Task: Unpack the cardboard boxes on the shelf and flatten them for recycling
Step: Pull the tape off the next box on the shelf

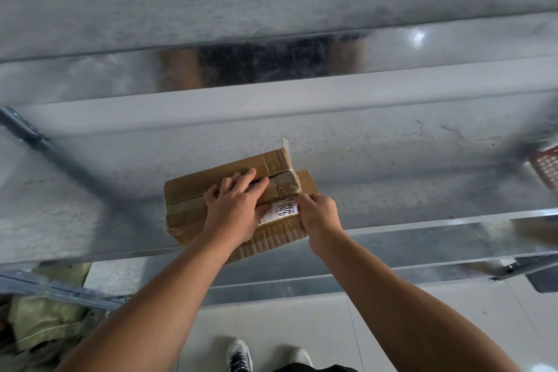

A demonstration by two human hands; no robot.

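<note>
Metal shelf (pixel 392 160), taped cardboard box (pixel 193 190)

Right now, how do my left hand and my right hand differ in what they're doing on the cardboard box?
Your left hand lies spread on top of the cardboard box, fingers fairly straight toward the flap seam; the right hand is curled. The left hand presses from above; the right hand pinches at the box's right edge beside the white label. Both touch the same box on the metal shelf.
</note>
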